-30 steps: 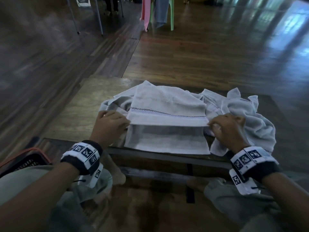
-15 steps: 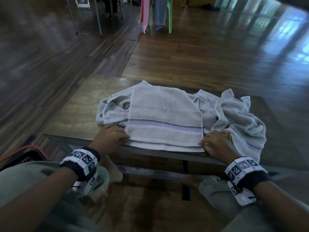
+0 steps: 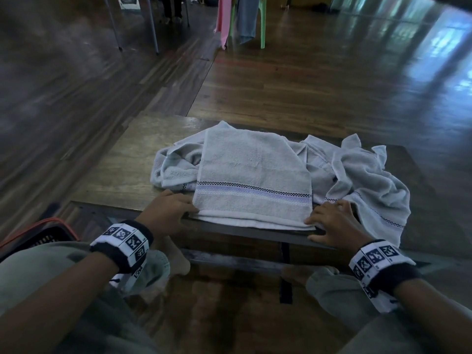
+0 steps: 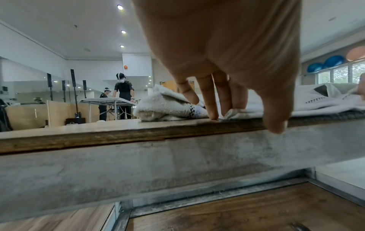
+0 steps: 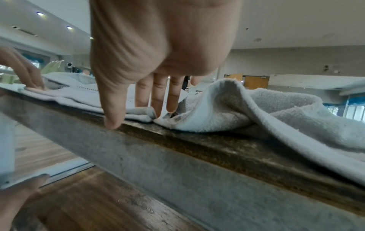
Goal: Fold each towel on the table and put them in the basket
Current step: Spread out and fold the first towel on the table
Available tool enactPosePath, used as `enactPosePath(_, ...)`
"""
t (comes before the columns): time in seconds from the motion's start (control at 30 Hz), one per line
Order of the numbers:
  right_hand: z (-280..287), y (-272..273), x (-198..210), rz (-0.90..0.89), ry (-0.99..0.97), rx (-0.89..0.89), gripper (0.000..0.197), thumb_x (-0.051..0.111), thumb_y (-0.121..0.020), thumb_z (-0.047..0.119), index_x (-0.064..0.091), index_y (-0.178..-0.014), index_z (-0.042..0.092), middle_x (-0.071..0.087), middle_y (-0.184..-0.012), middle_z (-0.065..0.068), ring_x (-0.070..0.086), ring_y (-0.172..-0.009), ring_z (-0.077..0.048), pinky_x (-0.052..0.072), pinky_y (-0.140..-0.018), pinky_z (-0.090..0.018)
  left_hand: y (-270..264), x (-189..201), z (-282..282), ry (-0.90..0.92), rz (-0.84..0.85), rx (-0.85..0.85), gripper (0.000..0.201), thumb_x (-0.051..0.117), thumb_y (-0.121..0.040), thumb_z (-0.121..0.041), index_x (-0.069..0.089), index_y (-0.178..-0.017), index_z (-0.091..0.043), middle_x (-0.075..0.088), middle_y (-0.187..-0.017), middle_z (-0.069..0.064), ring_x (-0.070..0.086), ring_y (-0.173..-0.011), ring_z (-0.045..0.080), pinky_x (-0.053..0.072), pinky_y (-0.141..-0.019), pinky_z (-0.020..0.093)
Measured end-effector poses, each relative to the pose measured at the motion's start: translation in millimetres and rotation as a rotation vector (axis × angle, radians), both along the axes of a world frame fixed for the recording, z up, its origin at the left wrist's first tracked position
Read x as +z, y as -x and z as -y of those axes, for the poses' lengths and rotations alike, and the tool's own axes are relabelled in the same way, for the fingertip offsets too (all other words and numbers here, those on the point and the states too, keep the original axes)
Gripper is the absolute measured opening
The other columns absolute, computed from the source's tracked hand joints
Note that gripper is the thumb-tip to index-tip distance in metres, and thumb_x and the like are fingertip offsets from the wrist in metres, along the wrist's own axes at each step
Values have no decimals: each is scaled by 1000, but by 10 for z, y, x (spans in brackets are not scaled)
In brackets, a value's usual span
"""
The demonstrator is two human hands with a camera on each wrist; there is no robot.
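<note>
A grey towel (image 3: 252,175) with a purple band lies folded in half at the table's (image 3: 112,180) near edge. My left hand (image 3: 173,209) rests at its near left corner, fingers (image 4: 209,96) straight on the cloth and tabletop, thumb over the edge. At the near right corner my right hand (image 3: 329,223) presses with straight fingers (image 5: 158,95), thumb on the table rim. Neither hand holds anything. Crumpled grey towels lie at the right (image 3: 365,180) and the left (image 3: 176,167), partly under the folded one. The dark basket (image 3: 51,222) with an orange rim sits on the floor at my lower left.
My knees and bare feet are under the table's near edge. Metal stand legs (image 3: 150,24) and a green chair (image 3: 263,21) draped with pink and blue cloth stand on the wooden floor beyond. Two people work at another table (image 4: 106,100) far off.
Both hands have drawn the towel's far edge toward me and laid it on the near edge, doubling the towel. The fingers have let go and now lie straight at the corners.
</note>
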State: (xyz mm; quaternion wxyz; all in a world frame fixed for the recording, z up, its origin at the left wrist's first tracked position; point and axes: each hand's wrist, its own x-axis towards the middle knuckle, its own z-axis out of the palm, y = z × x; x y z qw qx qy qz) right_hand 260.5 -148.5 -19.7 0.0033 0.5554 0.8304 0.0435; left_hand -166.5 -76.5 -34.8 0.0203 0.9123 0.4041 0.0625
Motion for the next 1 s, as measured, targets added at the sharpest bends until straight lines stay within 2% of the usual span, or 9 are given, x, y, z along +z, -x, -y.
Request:
enactPosePath(0.2, 92, 98, -64, 160, -74, 98, 40, 87, -45, 32, 60, -74, 28, 60, -75, 11, 63, -75, -14, 27, -83, -38, -84, 28, 43, -68, 24, -28, 30, 91, -49, -27, 75, -75, -28, 68, -71, -16, 63, -61, 7, 45, -64, 24)
enactPosePath(0.37, 108, 56, 4, 11, -139, 12, 17, 73, -65, 25, 59, -73, 32, 61, -74, 15, 64, -76, -13, 23, -80, -34, -71, 81, 65, 82, 132, 72, 12, 79, -72, -21, 76, -84, -21, 71, -81, -7, 65, -73, 15, 39, -70, 23)
enactPosePath(0.47, 34, 15, 197, -99, -185, -120, 22, 78, -65, 23, 61, -75, 32, 64, -76, 14, 64, -79, -14, 23, -78, -34, -61, 217, 6, 52, 262, 126, 11, 77, -74, -15, 76, -84, -19, 70, -80, -3, 64, -71, 17, 40, -64, 21)
enactPosePath(0.6, -134, 5, 671, -150, -275, -215, 17, 76, -71, 20, 63, -77, 28, 64, -81, 9, 62, -83, -18, 28, -81, -39, -114, 673, -216, -110, 382, 114, 5, 72, -76, -21, 74, -78, -17, 70, -76, -1, 65, -67, 19, 47, -64, 24)
enactPosePath(0.7, -294, 13, 1094, -203, -467, -245, 15, 72, -72, 18, 61, -75, 29, 64, -78, 10, 64, -79, -18, 21, -76, -32, -157, 1100, -417, -205, 496, 80, 27, 56, -79, -37, 73, -76, -16, 69, -75, -2, 63, -64, 19, 51, -60, 31)
enactPosePath(0.77, -396, -2, 1362, -219, -567, -254, 11, 65, -73, 20, 59, -76, 29, 63, -77, 10, 64, -79, -18, 22, -75, -32, -186, 1390, -516, -264, 548, 65, 29, 55, -81, -39, 73, -78, -16, 70, -76, -5, 62, -65, 14, 50, -61, 30)
enactPosePath(0.87, -517, -28, 1753, -312, -632, -273, 23, 72, -70, 9, 59, -78, 27, 65, -78, 9, 65, -80, -19, 25, -76, -32, -236, 1840, -613, -313, 628, 68, 31, 56, -82, -42, 72, -86, -16, 70, -84, -7, 63, -70, 13, 52, -63, 32)
enactPosePath(0.93, -563, -18, 2023, -355, -671, -274, 26, 76, -69, 6, 60, -77, 25, 67, -77, 8, 67, -77, -19, 18, -72, -27, -260, 2128, -652, -351, 693, 42, 34, 57, -82, -43, 71, -90, -14, 71, -89, -4, 64, -76, 12, 51, -69, 27)
enactPosePath(1.0, -575, -20, 2283, -372, -723, -260, 22, 77, -70, 8, 63, -77, 24, 68, -76, 7, 67, -74, -19, 13, -70, -24, -278, 2404, -642, -326, 766, 57, 25, 65, -82, -43, 70, -89, -19, 69, -83, -16, 63, -73, 2, 47, -66, 12)
